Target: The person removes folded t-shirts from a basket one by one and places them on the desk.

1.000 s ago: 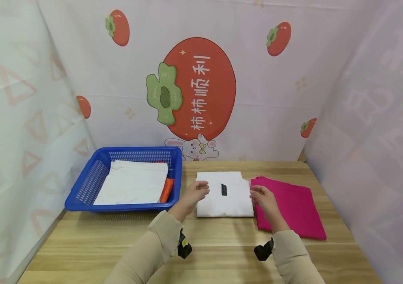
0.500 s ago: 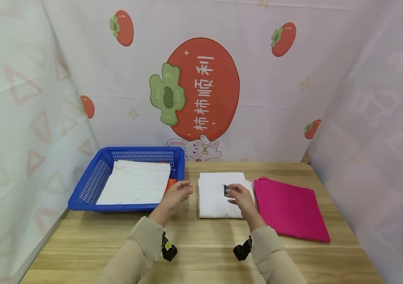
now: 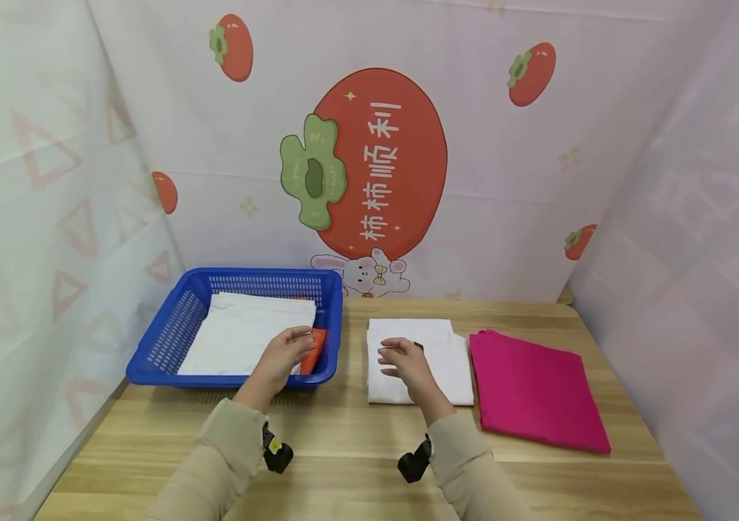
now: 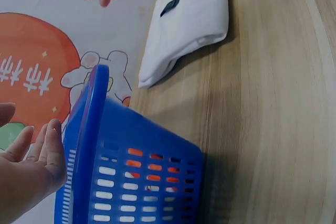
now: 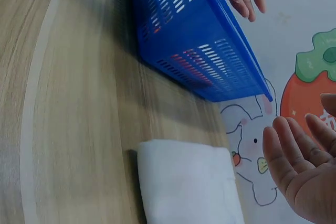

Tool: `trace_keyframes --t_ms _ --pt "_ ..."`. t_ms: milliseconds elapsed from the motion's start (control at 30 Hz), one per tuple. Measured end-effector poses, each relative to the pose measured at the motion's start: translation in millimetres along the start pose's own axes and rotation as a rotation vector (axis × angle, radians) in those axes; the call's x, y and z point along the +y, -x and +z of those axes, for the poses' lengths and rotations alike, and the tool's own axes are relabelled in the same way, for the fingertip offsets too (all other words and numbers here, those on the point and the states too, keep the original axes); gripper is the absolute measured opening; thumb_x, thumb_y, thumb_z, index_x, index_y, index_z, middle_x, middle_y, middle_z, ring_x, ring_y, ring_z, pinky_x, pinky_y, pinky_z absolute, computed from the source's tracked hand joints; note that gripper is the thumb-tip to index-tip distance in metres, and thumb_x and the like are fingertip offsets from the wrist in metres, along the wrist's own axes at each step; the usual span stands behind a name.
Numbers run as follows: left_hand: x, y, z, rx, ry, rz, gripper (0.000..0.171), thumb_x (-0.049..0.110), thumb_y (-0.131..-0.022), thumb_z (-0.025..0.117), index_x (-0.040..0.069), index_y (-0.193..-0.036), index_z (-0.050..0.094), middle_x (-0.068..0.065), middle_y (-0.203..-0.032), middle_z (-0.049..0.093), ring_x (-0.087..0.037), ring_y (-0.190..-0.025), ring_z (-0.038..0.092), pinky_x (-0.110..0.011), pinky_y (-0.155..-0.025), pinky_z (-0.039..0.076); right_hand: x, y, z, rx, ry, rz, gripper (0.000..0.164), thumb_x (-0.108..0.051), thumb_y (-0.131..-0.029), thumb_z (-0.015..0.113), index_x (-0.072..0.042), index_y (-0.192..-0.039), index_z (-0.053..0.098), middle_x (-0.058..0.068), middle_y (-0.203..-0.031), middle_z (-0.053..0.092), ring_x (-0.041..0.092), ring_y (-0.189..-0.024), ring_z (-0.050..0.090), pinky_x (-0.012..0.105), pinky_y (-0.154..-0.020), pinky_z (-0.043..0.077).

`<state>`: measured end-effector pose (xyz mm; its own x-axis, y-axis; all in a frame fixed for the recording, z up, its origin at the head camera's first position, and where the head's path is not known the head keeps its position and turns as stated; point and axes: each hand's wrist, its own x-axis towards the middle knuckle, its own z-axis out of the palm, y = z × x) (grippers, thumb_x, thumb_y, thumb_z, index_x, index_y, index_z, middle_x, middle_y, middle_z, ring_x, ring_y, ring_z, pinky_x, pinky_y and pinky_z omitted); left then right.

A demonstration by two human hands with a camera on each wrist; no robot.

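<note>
My left hand (image 3: pixel 281 359) hovers over the right part of the blue plastic basket (image 3: pixel 338 325), its fingers relaxed and holding nothing. Inside the basket lies folded white cloth (image 3: pixel 239 333), with a bit of orange fabric (image 3: pixel 314 353) beside it. My right hand (image 3: pixel 407 365) is above the folded white garment (image 3: pixel 450 369) on the table, fingers loosely bent with nothing between them; it partly covers the garment's small dark label (image 3: pixel 418 346). In the left wrist view the left hand (image 4: pixel 31 169) is at the basket's rim.
A folded magenta cloth (image 3: pixel 541 391) lies on the wooden table (image 3: pixel 343 463) to the right of the white garment. Behind the table hangs a printed curtain (image 3: pixel 486 174), and more pale curtains close off both sides.
Both hands have moved left: the left one from beside the white garment to over the basket, the right one from the garment's right edge to over its middle. The cloths stay put.
</note>
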<state>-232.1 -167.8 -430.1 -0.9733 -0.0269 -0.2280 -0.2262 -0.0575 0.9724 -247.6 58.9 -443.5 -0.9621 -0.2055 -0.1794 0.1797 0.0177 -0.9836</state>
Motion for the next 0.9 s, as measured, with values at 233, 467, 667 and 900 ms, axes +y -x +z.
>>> trace_keyframes --t_ms 233,467,667,900 --pt "-1.3 2.5 -20.9 0.028 -0.028 0.019 0.041 0.007 -0.089 0.044 -0.010 -0.125 0.032 -0.028 -0.124 0.037 -0.035 -0.112 0.038 -0.040 -0.092 0.032 -6 -3 19 -0.069 -0.026 -0.021 0.030 -0.009 -0.086 0.050 0.008 -0.110 0.047 0.020 -0.101 0.053 0.028 -0.088 0.054 0.033 -0.072 0.047" --pt "0.1 4.6 -43.3 0.049 -0.095 -0.001 0.043 0.010 -0.090 0.043 -0.009 -0.126 0.030 -0.028 -0.125 0.035 -0.034 -0.113 0.038 -0.039 -0.093 0.031 -11 -7 36 -0.129 -0.063 -0.017 0.030 -0.006 -0.085 0.050 0.010 -0.110 0.046 0.017 -0.100 0.055 0.026 -0.085 0.055 0.037 -0.073 0.047" --pt "3.8 5.0 -61.1 0.072 -0.142 -0.029 0.046 0.013 -0.090 0.043 -0.010 -0.127 0.029 -0.027 -0.126 0.034 -0.035 -0.115 0.036 -0.039 -0.093 0.031 -13 -12 51 -0.189 -0.039 0.011 0.033 -0.006 -0.085 0.050 0.012 -0.112 0.045 0.027 -0.106 0.051 0.037 -0.092 0.051 0.039 -0.073 0.046" --pt "-0.9 -1.2 -84.7 0.083 -0.183 -0.018 0.051 0.022 -0.088 0.049 -0.009 -0.126 0.033 -0.025 -0.123 0.040 -0.032 -0.110 0.042 -0.038 -0.089 0.036 -17 -19 62 -0.222 -0.038 0.029 0.035 -0.010 -0.086 0.051 0.010 -0.114 0.045 0.024 -0.106 0.052 0.033 -0.091 0.054 0.041 -0.075 0.046"
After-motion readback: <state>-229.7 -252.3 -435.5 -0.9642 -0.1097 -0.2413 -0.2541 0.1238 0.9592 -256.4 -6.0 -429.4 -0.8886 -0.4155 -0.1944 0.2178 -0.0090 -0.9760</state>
